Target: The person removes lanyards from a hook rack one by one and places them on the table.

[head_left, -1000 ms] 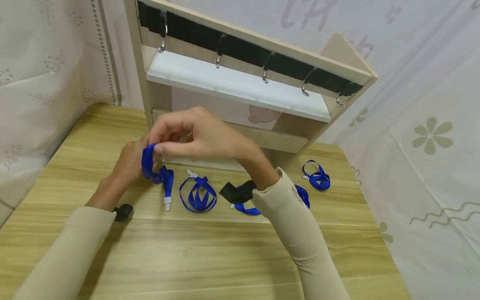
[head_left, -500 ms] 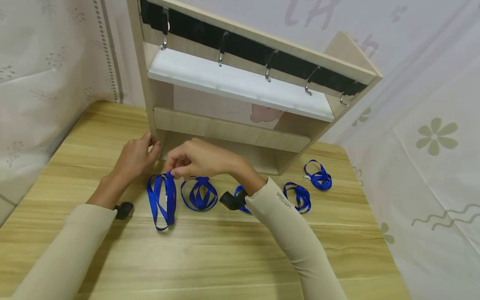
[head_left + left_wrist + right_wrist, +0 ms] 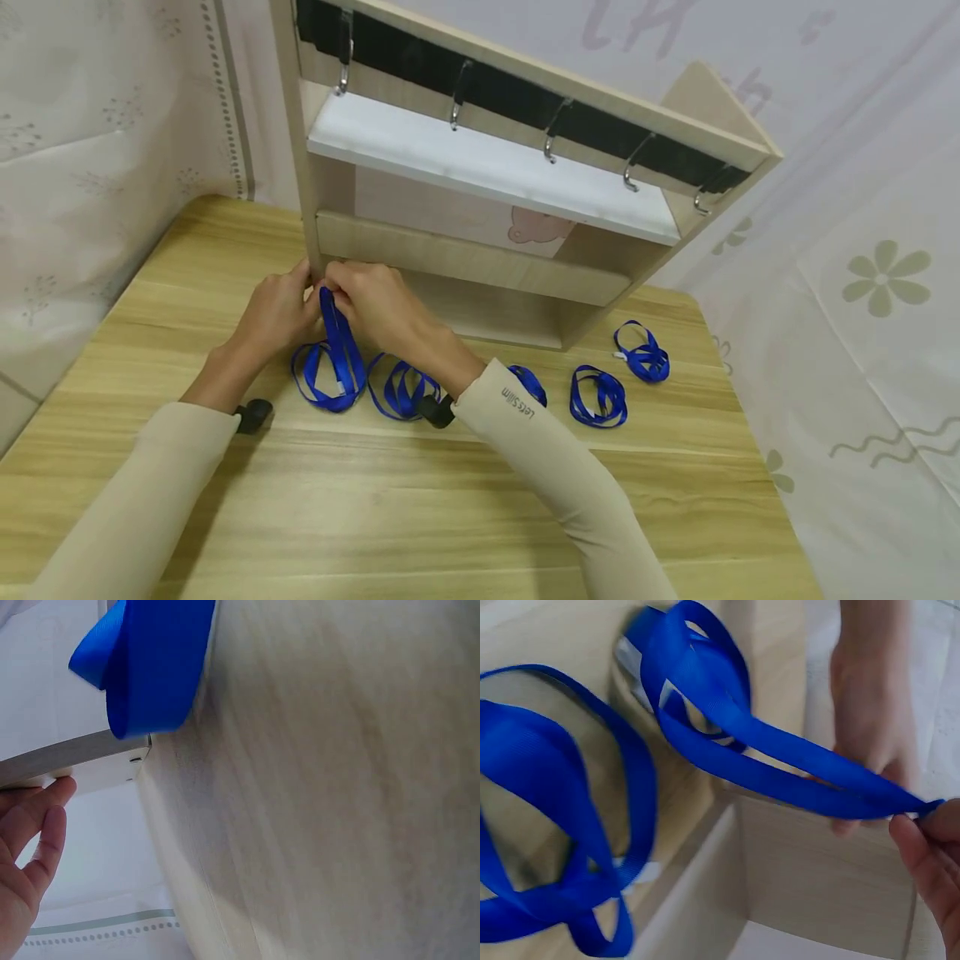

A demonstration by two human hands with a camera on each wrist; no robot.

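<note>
My right hand (image 3: 382, 308) pinches one end of a blue lanyard (image 3: 341, 342) at the lower left front of a wooden hook rack (image 3: 472, 260). The raised strap slopes down to loops on the table; the right wrist view shows the fingertips (image 3: 911, 832) nipping the strap (image 3: 802, 776). My left hand (image 3: 277, 312) grips the rack's left side panel, close beside the right hand. In the left wrist view, fingers (image 3: 49, 799) touch the panel's edge, and a blue strap (image 3: 161, 667) hangs at the top. A second coiled lanyard (image 3: 397, 392) lies under the right wrist.
More coiled blue lanyards lie to the right: one (image 3: 531, 385) partly behind the sleeve, one (image 3: 597, 397) in the open, another (image 3: 647, 360) near the rack's right foot. Several metal hooks (image 3: 552, 133) hang from a black strip above a white shelf (image 3: 480, 171). Patterned cloth (image 3: 862, 350) borders the table.
My right hand lowered the lanyard beside the rack, then lifted its end toward the left hand, the loops resting on the table. The left hand stayed at the side panel.
</note>
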